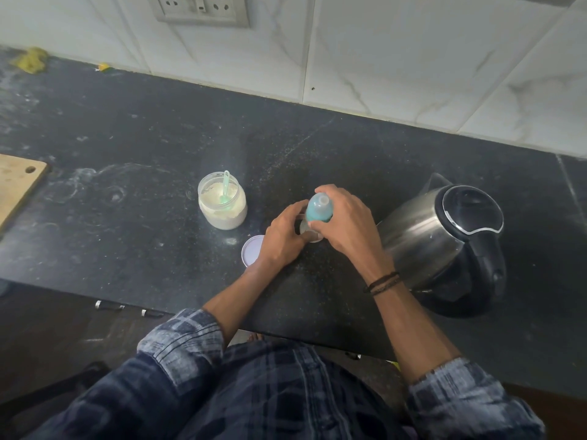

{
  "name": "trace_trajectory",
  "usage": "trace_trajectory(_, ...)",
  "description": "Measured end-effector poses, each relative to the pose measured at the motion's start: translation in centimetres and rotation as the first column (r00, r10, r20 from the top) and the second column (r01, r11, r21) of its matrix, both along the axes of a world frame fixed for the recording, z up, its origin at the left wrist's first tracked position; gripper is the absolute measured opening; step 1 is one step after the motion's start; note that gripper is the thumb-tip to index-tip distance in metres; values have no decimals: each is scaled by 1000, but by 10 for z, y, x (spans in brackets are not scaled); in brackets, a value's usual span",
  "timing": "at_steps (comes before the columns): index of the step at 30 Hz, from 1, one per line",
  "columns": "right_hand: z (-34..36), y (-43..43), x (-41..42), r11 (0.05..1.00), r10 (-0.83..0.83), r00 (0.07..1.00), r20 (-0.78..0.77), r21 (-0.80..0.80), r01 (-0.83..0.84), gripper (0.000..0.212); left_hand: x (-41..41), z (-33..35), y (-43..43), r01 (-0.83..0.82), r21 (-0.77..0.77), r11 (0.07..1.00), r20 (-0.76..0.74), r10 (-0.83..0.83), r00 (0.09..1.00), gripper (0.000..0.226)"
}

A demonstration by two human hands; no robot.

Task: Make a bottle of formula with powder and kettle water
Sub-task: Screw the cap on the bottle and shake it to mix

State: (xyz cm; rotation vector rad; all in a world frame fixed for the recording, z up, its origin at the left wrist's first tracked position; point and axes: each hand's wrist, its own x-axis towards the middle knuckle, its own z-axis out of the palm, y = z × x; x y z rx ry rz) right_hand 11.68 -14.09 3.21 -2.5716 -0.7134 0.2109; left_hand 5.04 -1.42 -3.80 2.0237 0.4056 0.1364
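Near the middle of the frame stands the baby bottle (318, 209) with its blue-green top. The left hand (282, 241) wraps round its low part and the right hand (347, 223) curls over the top. Both hands hold it. To its left sits the open powder jar (222, 214), with a green scoop (226, 188) inside. A round lid (251, 254) lies on the dark surface (127, 147). The kettle (444, 236) stands at the right.
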Motion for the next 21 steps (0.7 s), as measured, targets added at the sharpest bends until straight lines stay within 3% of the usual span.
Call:
trace_trajectory(3,-4,2,0,998,-51,999,19,38,50,62,0,1,0,-3,9,1000,-1,3,1000,61)
trace_trajectory(9,-9,-2,3,996,-12,996,-83,83,18,85,0,2,-1,0,24,1000,-9,0,1000,62)
trace_trajectory(17,-27,1,-11,959,-132,991,-13,251,131,69,-1,2,-3,4,57,998,-9,-3,1000,55)
trace_trajectory(21,-24,0,-4,964,-87,994,-61,246,99,87,-2,1,-2,12,47,999,-4,-12,1000,56)
